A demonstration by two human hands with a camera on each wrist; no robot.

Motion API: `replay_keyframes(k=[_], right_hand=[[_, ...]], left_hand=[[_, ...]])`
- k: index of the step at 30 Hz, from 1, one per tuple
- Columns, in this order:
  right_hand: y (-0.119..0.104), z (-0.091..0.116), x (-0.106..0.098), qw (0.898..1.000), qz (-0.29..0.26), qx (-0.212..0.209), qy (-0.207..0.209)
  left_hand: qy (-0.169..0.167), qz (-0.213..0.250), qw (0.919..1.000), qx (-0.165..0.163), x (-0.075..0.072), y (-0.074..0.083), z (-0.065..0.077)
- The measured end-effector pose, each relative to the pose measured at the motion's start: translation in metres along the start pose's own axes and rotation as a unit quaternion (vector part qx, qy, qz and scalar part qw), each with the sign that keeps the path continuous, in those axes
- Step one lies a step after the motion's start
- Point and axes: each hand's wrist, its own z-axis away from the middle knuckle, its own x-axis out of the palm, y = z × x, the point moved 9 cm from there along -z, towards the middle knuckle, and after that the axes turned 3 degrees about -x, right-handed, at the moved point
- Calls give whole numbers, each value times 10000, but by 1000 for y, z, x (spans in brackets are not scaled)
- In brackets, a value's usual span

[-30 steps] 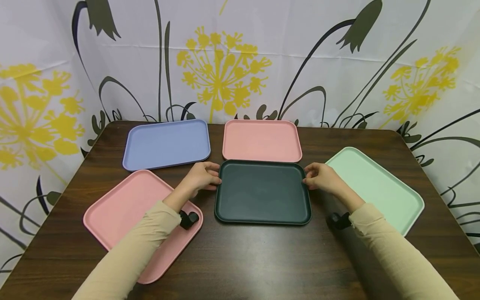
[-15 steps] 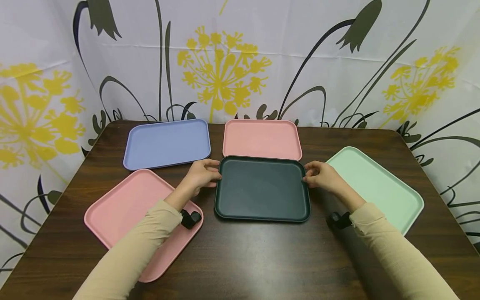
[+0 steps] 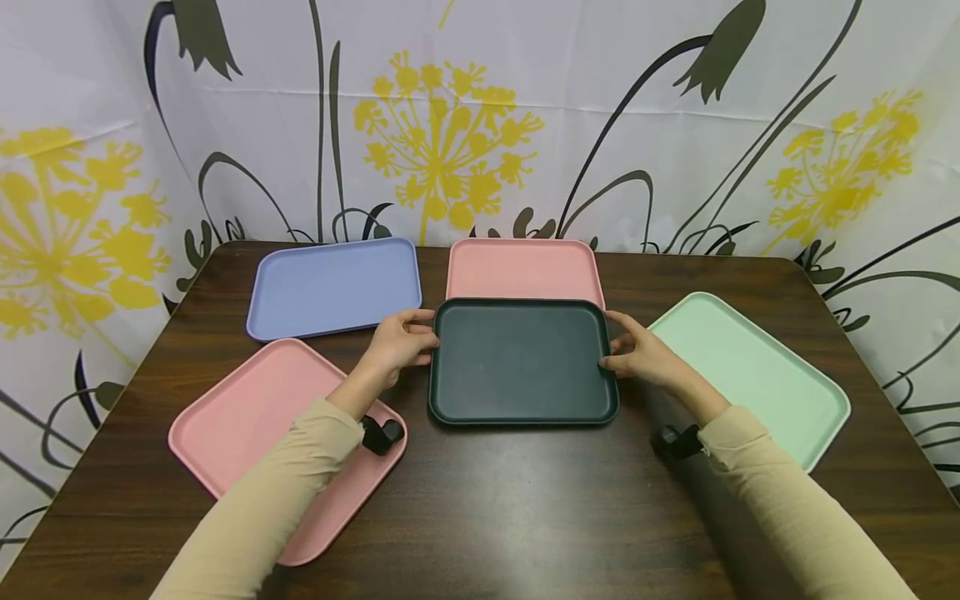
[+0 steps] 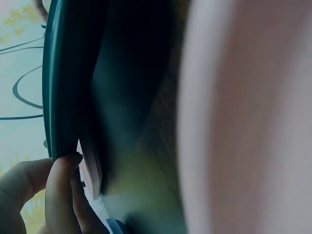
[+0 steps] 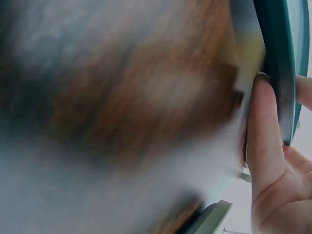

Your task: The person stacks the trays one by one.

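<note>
A dark green rectangular tray (image 3: 522,362) is held level above the table between both hands. My left hand (image 3: 399,343) pinches its left short side, with thumb and fingers on either face of the rim in the left wrist view. On the right short side my right hand (image 3: 637,352) grips the rim; fingers (image 5: 265,136) lie along the underside in the right wrist view. From above, the tray's far edge overlaps the near part of a pink tray (image 3: 525,268) at the back. The left wrist view shows a gap beneath the green tray (image 4: 66,97).
A blue tray (image 3: 333,287) lies at the back left of the brown wooden table (image 3: 517,517). Another pink tray (image 3: 255,408) lies angled under the left forearm. A mint green tray (image 3: 757,375) sits at the right, partly behind the right forearm. A flower-print cloth (image 3: 585,125) hangs behind.
The dark green tray has risen and shifted away from the body, hiding more of the back pink tray. Both hands have kept their hold on its sides.
</note>
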Motion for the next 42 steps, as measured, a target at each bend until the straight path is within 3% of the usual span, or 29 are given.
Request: replay_keyframes(k=[10, 20, 33, 38, 42], right_hand=[[-8, -1, -3, 9989, -455, -105, -86], [-16, 0, -6, 9978, -574, -202, 281], [-26, 3, -14, 9923, -768, -233, 946], [-29, 4, -18, 9909, -686, -153, 1146], [-30, 3, -22, 9899, -517, -100, 1314]], left_hand=[[133, 32, 9999, 79, -7, 13, -1], [380, 186, 9989, 211, -13, 19, -3], [806, -272, 9951, 502, -16, 28, 2], [760, -593, 9935, 610, -11, 30, 2], [522, -754, 9940, 590, -6, 31, 2]])
